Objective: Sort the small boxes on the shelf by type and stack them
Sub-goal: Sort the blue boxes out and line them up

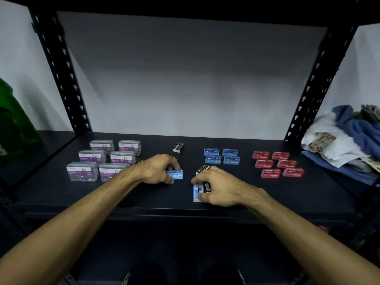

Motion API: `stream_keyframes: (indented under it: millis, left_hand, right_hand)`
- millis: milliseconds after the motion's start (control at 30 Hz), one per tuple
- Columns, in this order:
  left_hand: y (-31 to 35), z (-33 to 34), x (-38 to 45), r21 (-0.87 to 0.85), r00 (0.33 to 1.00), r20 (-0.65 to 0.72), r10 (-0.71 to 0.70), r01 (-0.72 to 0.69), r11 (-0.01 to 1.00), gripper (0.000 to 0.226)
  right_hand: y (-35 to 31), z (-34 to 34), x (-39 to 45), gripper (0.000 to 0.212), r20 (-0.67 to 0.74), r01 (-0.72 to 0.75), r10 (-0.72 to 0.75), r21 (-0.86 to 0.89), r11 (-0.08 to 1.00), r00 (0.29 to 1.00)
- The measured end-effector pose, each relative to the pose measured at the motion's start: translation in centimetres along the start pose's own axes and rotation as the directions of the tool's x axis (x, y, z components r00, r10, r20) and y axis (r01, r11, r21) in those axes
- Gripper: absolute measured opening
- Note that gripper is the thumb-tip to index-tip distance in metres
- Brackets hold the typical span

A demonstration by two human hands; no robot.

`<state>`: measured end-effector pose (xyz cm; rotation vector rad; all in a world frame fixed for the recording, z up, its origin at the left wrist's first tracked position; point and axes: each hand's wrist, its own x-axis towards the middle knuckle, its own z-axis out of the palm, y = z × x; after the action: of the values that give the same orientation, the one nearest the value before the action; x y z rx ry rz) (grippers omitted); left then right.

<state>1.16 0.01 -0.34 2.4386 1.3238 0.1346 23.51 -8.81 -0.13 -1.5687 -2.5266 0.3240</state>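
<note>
Head view shows the left hand [158,169] pinching a blue staples box [175,174] near mid-shelf, while the right hand [219,187] curls its fingers over another blue box [197,192] lying beside small black boxes [206,187]. Gripping both colours together could carry a black box into the blue group [222,156], judging by how tightly they sit. Behind lie 6 clear paper clip boxes [100,159], 6 red boxes [277,163] and 1 stray black box [178,147]. Everything rests on a dark metal shelf [267,194] with perforated uprights, a pale wall behind, and piled cloth [349,140] at right.
</note>
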Motion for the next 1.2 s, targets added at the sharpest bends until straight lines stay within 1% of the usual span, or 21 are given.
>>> stream_keyframes:
  millis: [133,267,400,600,733,833,900,967,1000,1067,1200]
  left_hand:
    - [-0.1,0.1,0.1,-0.034,1.0,-0.001,0.007,-0.007,0.999,0.029]
    - [-0.3,0.2,0.1,-0.071,1.0,-0.004,0.01,-0.01,0.997,0.021]
    - [-0.5,0.3,0.1,-0.1,1.0,-0.012,0.003,-0.004,0.995,0.02]
    - [-0.9,0.3,0.2,-0.104,0.999,-0.036,-0.017,0.013,0.994,0.018]
    - [-1.3,0.3,0.1,-0.104,0.999,-0.044,-0.021,0.016,0.994,0.019]
    - [-1.5,0.2,0.0,-0.105,0.999,-0.045,-0.021,0.017,0.994,0.02]
    - [-1.6,0.2,-0.1,-0.107,0.999,-0.042,-0.018,0.014,0.994,0.02]
    - [-1.6,0.2,-0.1,-0.106,0.999,-0.036,-0.018,0.014,0.994,0.021]
    - [-1.6,0.2,-0.1,-0.106,0.999,-0.033,-0.019,0.016,0.994,0.021]
    - [-1.7,0.2,-0.1,-0.11,0.999,-0.026,-0.021,0.018,0.994,0.021]
    - [-1.8,0.3,-0.1,-0.11,0.999,-0.032,-0.023,0.02,0.994,0.02]
  right_hand:
    - [0.0,-0.1,-0.1,0.052,-0.006,0.004,-0.004,0.001,1.0,1.0]
    - [0.2,0.1,0.0,0.055,0.006,-0.023,0.023,0.006,1.0,1.0]
    - [0.2,0.4,0.2,0.056,0.006,-0.035,0.035,0.006,0.999,0.999]
    - [-0.1,1.0,0.5,0.055,0.006,0.038,-0.038,-0.085,0.996,0.999]
    - [-0.7,1.1,0.8,0.065,0.04,0.078,-0.076,-0.066,0.995,0.996]
    - [-0.9,1.0,0.9,0.072,0.016,0.082,-0.081,-0.045,0.996,0.997]
    - [-1.1,0.9,1.0,0.068,-0.05,0.04,-0.044,-0.073,0.997,0.998]
    - [-1.1,0.9,1.1,0.063,-0.122,-0.011,-0.006,-0.14,0.99,0.992]
    - [-1.2,1.0,1.2,0.062,-0.136,-0.024,0.0,-0.176,0.984,0.991]
    - [-1.3,1.2,1.4,0.061,-0.109,-0.023,0.002,-0.195,0.981,0.994]
    - [-1.4,1.4,1.6,0.051,-0.055,0.019,-0.023,-0.068,0.997,0.998]
